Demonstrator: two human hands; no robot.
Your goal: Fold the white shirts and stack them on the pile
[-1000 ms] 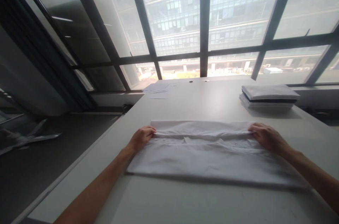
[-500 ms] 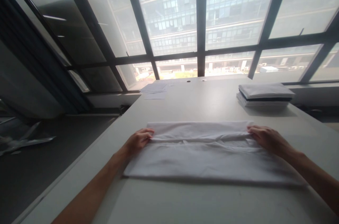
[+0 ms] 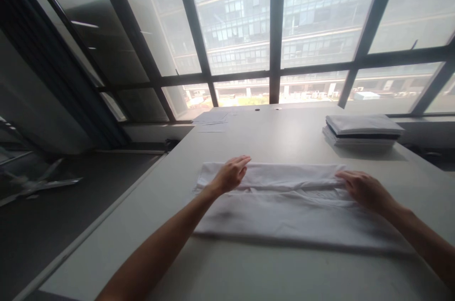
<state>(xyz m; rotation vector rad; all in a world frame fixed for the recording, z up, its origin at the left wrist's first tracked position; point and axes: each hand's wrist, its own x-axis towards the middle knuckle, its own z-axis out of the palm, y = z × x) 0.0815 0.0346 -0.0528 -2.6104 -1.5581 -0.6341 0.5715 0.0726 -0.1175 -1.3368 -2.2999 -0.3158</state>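
Note:
A white shirt (image 3: 284, 211) lies spread on the pale table (image 3: 270, 140), its far edge folded over toward me into a long band. My left hand (image 3: 230, 174) hovers or rests over the left part of that folded band, fingers stretched out and close together. At the right end of the band my right hand (image 3: 362, 188) lies on the cloth with its fingers extended along the fold; whether they pinch it I cannot tell.
A stack of folded garments (image 3: 362, 129), white with a dark layer, sits at the table's far right. Loose papers (image 3: 213, 121) lie at the far left corner by the window. The table's left edge drops to a dark floor.
My left hand has let go of the left end of the fold and moved rightward over the band, fingers now extended. My right hand stays at the right end.

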